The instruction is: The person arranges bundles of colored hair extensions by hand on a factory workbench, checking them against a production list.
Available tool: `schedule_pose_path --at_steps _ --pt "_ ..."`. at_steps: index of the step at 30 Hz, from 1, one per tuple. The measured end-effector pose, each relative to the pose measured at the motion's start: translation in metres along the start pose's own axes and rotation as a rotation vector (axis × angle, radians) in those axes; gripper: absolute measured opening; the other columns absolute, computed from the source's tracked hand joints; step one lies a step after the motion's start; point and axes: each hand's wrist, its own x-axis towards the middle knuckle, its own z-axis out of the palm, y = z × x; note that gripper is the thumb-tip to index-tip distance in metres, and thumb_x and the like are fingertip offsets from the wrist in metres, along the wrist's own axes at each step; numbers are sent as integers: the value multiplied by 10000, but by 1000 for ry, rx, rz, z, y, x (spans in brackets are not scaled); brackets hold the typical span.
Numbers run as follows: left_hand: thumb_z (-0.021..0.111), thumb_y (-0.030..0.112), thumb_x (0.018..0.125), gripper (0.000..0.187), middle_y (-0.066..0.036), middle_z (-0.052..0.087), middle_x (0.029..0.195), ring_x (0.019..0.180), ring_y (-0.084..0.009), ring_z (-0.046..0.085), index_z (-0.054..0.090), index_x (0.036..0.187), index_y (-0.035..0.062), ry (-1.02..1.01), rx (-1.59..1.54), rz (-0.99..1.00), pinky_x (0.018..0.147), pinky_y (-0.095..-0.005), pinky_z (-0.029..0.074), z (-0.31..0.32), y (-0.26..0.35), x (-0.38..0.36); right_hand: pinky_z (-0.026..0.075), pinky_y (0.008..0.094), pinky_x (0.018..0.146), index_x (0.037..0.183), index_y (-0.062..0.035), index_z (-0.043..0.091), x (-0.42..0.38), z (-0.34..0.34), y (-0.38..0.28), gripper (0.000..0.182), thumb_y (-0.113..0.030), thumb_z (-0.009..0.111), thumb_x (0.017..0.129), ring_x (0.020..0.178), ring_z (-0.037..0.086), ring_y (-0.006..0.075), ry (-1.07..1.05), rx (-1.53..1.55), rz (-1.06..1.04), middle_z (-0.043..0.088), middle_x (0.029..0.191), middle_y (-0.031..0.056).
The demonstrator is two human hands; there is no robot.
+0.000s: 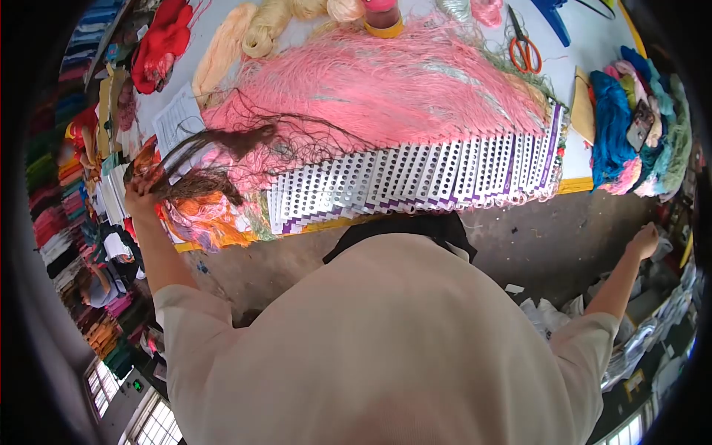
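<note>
At the table's left end, my left hand (142, 187) is closed on a skein of dark brown thread (248, 139), whose loose strands trail right over the pink thread (356, 89). Orange and multicoloured thread (211, 219) lies just beside that hand. Along the front edge overlaps a long row of white cards with punched holes and purple ends (393, 178); the pink thread fans out behind them. My right hand (647, 241) is off the table at the far right, fingers curled closed; whether anything is inside them is hidden.
Orange-handled scissors (525, 53) lie at the back right. Cream skeins (263, 30) and a red skein (162, 41) sit at the back. Blue and green skeins (615, 122) hang over the right end. A printed sheet (178, 115) lies at left; another person (98, 288) is beyond.
</note>
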Motion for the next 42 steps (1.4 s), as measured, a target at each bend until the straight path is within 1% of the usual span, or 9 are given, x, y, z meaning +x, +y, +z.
schedule_pose_path --at_steps 4,15,18,20,22,25,28,35,42 --pt "488 270 986 207 35 371 591 453 -76 280 557 899 95 -206 89 37 409 -220 218 99 -27 -122 504 420 831 1172 -48 607 -3 27 -9 417 -387 492 957 959 645 360 195 -8 -578 669 1104 146" --pt "369 483 967 490 -236 660 1032 942 -448 618 627 1122 97 333 1806 1125 802 -540 475 7 79 -59 525 492 761 1219 -342 537 17 -74 -32 385 -567 380 949 968 658 367 169 -521 -71 682 1103 108" --pt "410 419 936 470 -201 683 928 833 -362 657 681 1021 45 470 1590 842 740 -483 491 -19 101 -15 535 486 779 1201 -279 589 21 -78 -33 427 -562 401 944 971 667 339 313 -404 -3 692 1088 79" --pt "535 304 882 353 -82 613 742 646 -174 540 678 965 -9 -318 1310 724 603 -338 433 -12 69 0 538 480 772 1205 -254 593 57 -27 -3 421 -543 437 941 951 670 340 413 -283 -570 697 1040 98" --pt "620 325 869 275 3 544 687 638 -101 487 637 755 75 -173 949 206 604 -272 401 92 7 -104 541 438 767 1219 -246 588 42 45 -29 359 -464 451 968 907 682 291 169 -381 -701 679 1060 129" --pt "622 227 886 146 45 534 730 488 -39 389 637 940 92 -687 427 -400 407 -205 305 175 -103 -201 459 321 630 1176 -62 585 -164 127 -151 317 -268 409 1013 654 569 160 -713 932 -572 598 742 0" --pt "629 224 890 207 -1 638 827 440 -18 311 653 1013 59 -1019 424 -647 375 -172 218 237 -219 -307 485 399 632 1058 -147 611 -336 134 -241 188 -264 504 955 688 653 259 -909 445 -890 663 770 119" --pt "636 173 867 136 -39 589 634 467 -84 415 646 873 38 -972 1113 32 410 -265 288 285 -348 -424 503 402 669 1003 -123 599 -443 161 -286 155 -247 581 913 732 661 306 -1210 372 -885 674 783 124" --pt "626 173 904 170 6 468 555 427 -87 381 554 794 66 -1041 521 -553 399 -272 260 291 -355 -422 485 354 589 981 -91 562 -437 159 -297 129 -202 571 917 602 639 203 -1396 450 -700 629 675 88"
